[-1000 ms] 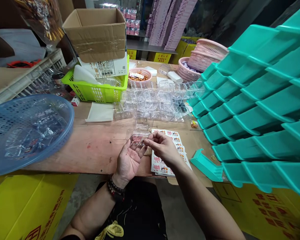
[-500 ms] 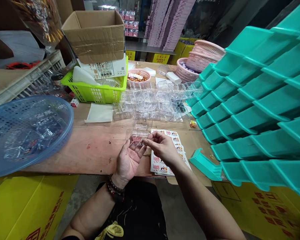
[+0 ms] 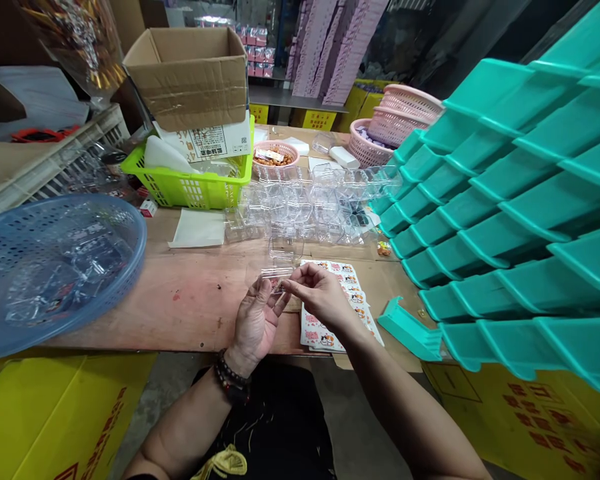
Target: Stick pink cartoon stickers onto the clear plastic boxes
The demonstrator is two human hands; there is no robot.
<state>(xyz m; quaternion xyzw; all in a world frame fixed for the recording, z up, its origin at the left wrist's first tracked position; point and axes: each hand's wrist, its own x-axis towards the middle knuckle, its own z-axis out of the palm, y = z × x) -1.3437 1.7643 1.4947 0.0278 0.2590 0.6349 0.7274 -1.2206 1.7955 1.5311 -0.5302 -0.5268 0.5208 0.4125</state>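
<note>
My left hand (image 3: 255,320), palm turned up and fingers curled, grips a small clear plastic box (image 3: 276,272) above the front of the table. A patch of red print shows on the box, partly hidden by my fingers. The thumb and index finger of my right hand (image 3: 320,297) are pinched together at the near right edge of the same box; any small piece between them is too small to tell. Beneath my right hand lie sheets of cat stickers (image 3: 316,328). Just beyond, another clear box (image 3: 286,247) rests on the table.
Many clear boxes (image 3: 285,203) spread behind my hands. Teal stacked trays (image 3: 510,233) rise on the right, with a loose teal piece (image 3: 411,330) nearby. On the left are a blue basket (image 3: 130,267) and a green basket (image 3: 190,190) under a cardboard box (image 3: 195,100).
The box in my hands has tilted, so its red print shows less. My left fingers have closed further around it; my right hand has shifted slightly left with its pinch kept.
</note>
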